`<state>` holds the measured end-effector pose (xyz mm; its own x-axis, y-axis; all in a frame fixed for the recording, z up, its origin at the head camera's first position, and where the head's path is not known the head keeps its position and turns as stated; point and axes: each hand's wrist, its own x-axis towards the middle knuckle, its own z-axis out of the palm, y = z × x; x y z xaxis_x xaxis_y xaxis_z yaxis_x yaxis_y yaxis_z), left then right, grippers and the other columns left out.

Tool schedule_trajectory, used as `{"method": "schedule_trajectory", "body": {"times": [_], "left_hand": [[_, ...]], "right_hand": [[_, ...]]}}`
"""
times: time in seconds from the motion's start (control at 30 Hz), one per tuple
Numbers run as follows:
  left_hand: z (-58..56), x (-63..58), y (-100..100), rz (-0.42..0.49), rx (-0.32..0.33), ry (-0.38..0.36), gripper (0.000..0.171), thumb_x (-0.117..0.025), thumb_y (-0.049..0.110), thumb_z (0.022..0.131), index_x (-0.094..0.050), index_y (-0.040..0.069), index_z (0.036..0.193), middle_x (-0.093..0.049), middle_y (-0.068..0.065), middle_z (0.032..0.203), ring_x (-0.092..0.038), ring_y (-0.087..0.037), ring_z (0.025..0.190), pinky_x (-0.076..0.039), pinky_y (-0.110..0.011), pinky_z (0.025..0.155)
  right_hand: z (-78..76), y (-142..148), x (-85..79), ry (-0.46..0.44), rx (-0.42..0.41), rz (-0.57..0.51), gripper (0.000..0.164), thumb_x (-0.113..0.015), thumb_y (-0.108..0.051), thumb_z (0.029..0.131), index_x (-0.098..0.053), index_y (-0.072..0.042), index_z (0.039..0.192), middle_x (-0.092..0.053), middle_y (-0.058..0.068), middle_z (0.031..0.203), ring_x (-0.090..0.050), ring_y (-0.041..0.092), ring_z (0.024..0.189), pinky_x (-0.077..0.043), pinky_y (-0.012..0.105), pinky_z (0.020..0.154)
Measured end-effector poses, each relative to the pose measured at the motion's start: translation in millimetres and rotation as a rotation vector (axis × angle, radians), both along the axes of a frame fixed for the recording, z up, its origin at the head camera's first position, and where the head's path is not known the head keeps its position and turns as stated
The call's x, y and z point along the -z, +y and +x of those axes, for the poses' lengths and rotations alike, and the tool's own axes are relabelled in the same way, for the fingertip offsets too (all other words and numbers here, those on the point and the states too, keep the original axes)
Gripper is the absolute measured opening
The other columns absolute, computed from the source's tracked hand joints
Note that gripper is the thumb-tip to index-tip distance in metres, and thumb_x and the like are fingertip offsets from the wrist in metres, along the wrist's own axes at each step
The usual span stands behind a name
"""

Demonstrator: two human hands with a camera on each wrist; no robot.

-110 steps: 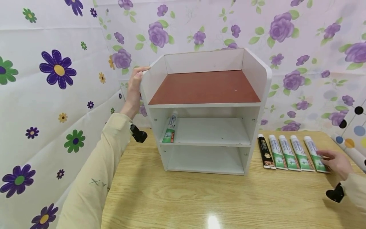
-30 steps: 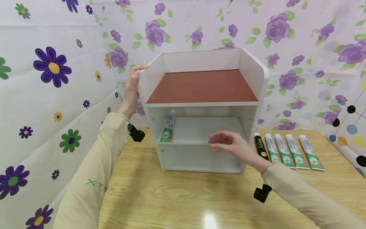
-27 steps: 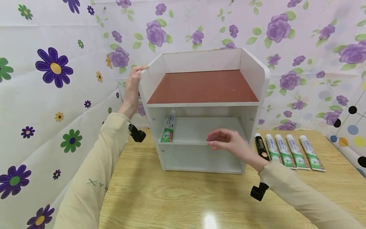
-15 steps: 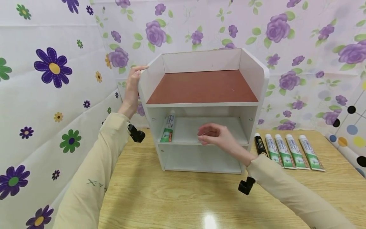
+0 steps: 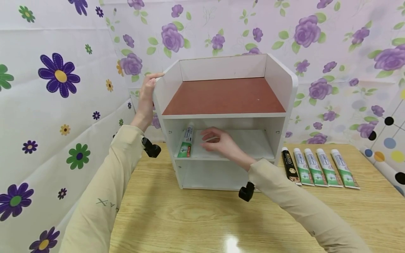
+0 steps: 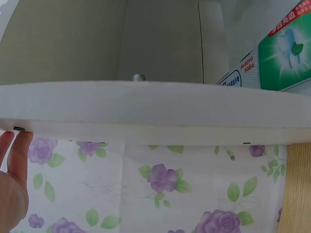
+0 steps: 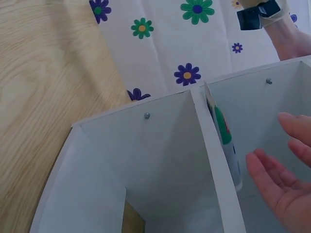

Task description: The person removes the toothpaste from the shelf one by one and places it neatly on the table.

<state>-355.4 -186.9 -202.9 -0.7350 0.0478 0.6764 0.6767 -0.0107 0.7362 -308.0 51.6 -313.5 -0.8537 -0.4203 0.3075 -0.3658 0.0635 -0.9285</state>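
Note:
My left hand (image 5: 147, 100) rests against the upper left side of a small white cabinet (image 5: 221, 115), its fingers touching the side panel (image 6: 155, 109). Inside, a white-and-green toothpaste tube (image 5: 186, 141) lies at the left end of the middle shelf (image 5: 250, 140), cap toward the back. My right hand (image 5: 221, 142) reaches over that shelf, just right of the tube, with thumb and fingers spread apart and nothing between them. In the right wrist view a gap shows between the fingertips (image 7: 252, 162) and the tube (image 7: 226, 131).
To the right of the cabinet, a black tube (image 5: 290, 165) and several white-and-green tubes (image 5: 316, 168) lie in a row on the wooden table (image 5: 190, 218). The cabinet has a brown top (image 5: 224, 96) between raised sides. Flowered cloth (image 5: 215, 28) hangs behind and at left.
My right hand has left the rightmost tube in the row and moved left, empty, into the middle shelf toward the tube there. My left hand has stayed on the cabinet's side.

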Motion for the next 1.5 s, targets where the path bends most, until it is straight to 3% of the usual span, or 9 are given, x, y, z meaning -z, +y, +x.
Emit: {"method": "schedule_trajectory", "body": {"times": [0.33, 0.63, 1.07, 1.27, 1.5], "left_hand": [[0.5, -0.9, -1, 0.004, 0.003, -0.008, 0.037, -0.039, 0.038, 0.088, -0.057, 0.017, 0.113, -0.054, -0.015, 0.099, -0.054, -0.020, 0.073, -0.044, -0.031, 0.056], [1.3, -2.5, -1, 0.001, 0.007, 0.004, 0.038, -0.039, 0.039, 0.088, -0.056, 0.016, 0.114, -0.054, -0.015, 0.097, -0.053, -0.020, 0.071, -0.044, -0.031, 0.056], [1.5, -2.4, 0, -0.015, -0.004, 0.006, 0.039, -0.038, 0.039, 0.088, -0.056, 0.017, 0.115, -0.054, -0.014, 0.097, -0.053, -0.020, 0.071, -0.044, -0.031, 0.056], [1.1, -0.4, -1, 0.013, 0.016, 0.001, 0.037, -0.039, 0.037, 0.088, -0.056, 0.015, 0.113, -0.055, -0.015, 0.096, -0.054, -0.019, 0.070, -0.045, -0.030, 0.055], [1.0, -0.3, 0, 0.030, 0.017, 0.003, 0.036, -0.040, 0.036, 0.088, -0.057, 0.015, 0.113, -0.056, -0.014, 0.093, -0.054, -0.018, 0.066, -0.045, -0.029, 0.052]], "right_hand": [[-15.6, -25, -1.8, -0.081, 0.079, 0.062, 0.048, -0.071, -0.010, 0.078, -0.052, -0.004, 0.122, -0.052, 0.020, 0.111, -0.056, 0.024, 0.092, -0.051, 0.030, 0.071], [-25.6, -38, 0.3, -0.160, 0.124, 0.047, 0.045, -0.072, -0.007, 0.076, -0.055, -0.005, 0.118, -0.052, 0.021, 0.108, -0.057, 0.026, 0.085, -0.051, 0.029, 0.069], [-28.0, -61, -3.7, -0.032, 0.159, 0.284, 0.044, -0.073, -0.010, 0.076, -0.058, -0.002, 0.117, -0.057, 0.010, 0.085, -0.058, 0.018, 0.070, -0.049, 0.025, 0.061], [-24.6, -71, -4.9, 0.043, 0.172, 0.336, 0.031, -0.071, -0.007, 0.077, -0.059, 0.002, 0.104, -0.056, 0.009, 0.078, -0.051, 0.015, 0.063, -0.042, 0.023, 0.053], [-23.7, -79, -10.7, -0.031, 0.156, 0.346, 0.030, -0.067, -0.001, 0.078, -0.058, 0.003, 0.106, -0.056, 0.011, 0.077, -0.054, 0.016, 0.056, -0.047, 0.025, 0.051]]}}
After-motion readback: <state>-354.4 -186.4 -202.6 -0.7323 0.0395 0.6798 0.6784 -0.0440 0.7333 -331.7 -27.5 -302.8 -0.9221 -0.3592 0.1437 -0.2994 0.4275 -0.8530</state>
